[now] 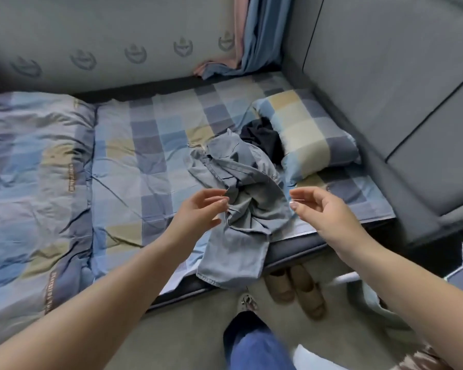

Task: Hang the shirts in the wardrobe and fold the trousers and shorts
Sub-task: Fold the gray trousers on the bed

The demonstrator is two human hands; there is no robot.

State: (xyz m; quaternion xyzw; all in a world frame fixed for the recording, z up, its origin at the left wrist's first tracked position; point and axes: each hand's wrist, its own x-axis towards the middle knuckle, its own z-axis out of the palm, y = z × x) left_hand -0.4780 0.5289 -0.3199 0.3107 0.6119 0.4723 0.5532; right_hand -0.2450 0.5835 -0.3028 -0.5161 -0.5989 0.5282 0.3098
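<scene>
Head view — grey-blue garment lies crumpled at the bed front edge, dark garment behind it; nothing folded yet. Left hand and right hand — each grip loose, empty.

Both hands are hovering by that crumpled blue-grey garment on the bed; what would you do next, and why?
Probably close both hands on it: the left hand and right hand flank the crumpled garment, open and holding nothing, and it lies bunched, partly over the bed edge.
</scene>
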